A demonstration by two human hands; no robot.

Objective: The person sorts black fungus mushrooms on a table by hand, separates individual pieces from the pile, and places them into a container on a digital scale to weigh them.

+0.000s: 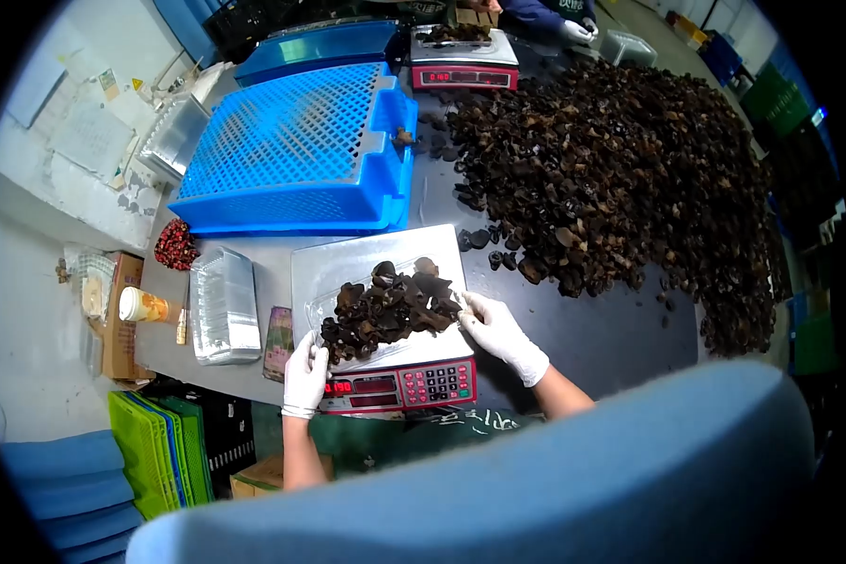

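A clear plastic tray (321,308) filled with dark dried mushroom-like pieces (385,310) lies tilted on the metal plate of a red scale (399,385), whose display is lit. My left hand (305,376), in a white glove, has its fingers closed on the tray's left end. At the other end, my right hand (504,338), also gloved, pinches the tray's edge. Part of the tray's rim is hidden by the pieces and my fingers.
A large heap of dark pieces (620,179) covers the right side. Upturned blue crates (291,141) stand at back left, beside a second scale (463,73). Stacked clear trays (224,305) sit left, near a cup (144,305). Another person's gloved hand (578,32) shows at the back.
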